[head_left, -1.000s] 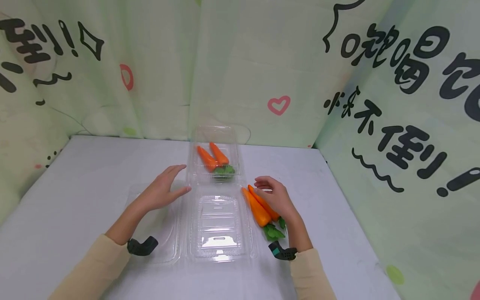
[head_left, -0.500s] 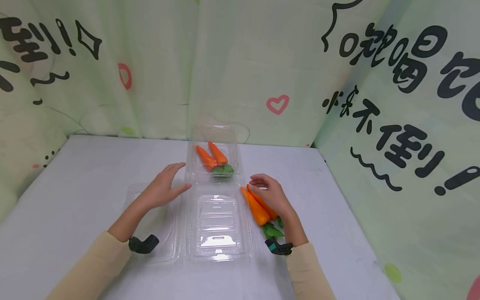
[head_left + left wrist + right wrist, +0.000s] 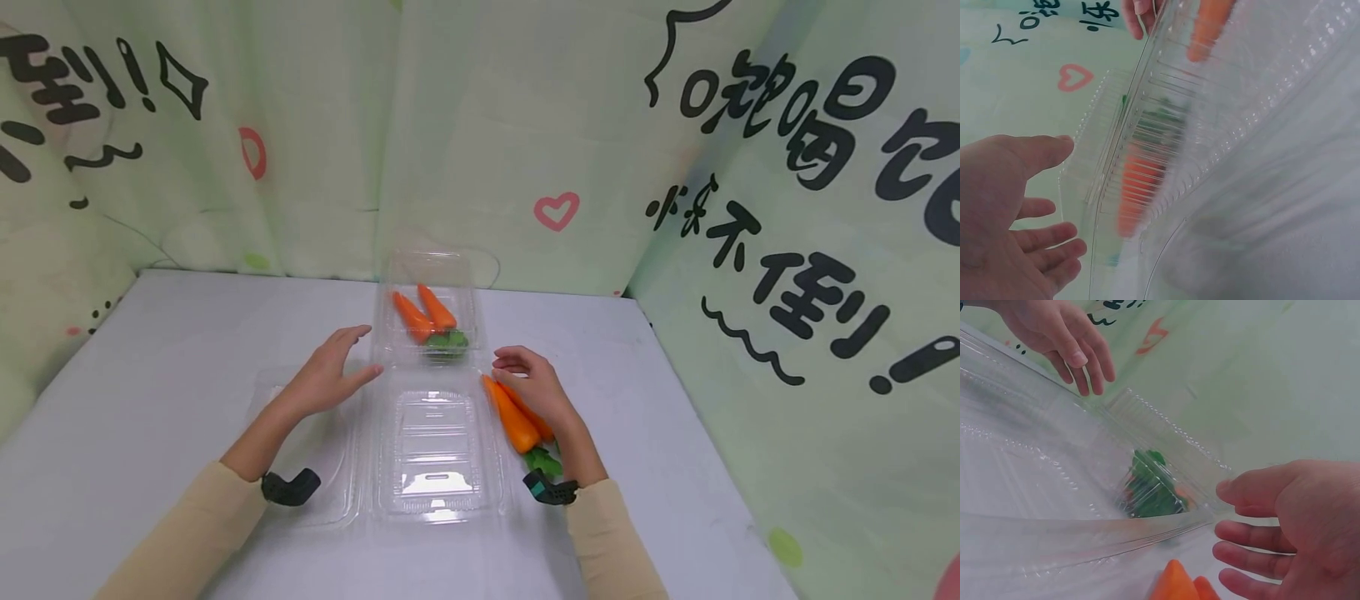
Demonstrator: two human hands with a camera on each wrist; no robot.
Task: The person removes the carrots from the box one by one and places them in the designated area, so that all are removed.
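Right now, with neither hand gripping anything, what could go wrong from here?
The loose carrots lie side by side, so reaching for one with the right hand could nudge the other away.
The left wrist camera appears above the clear plastic at the left and might catch its edge if lowered.
The near container looks light and thin; a bump could shift it towards the farther container with carrots inside.
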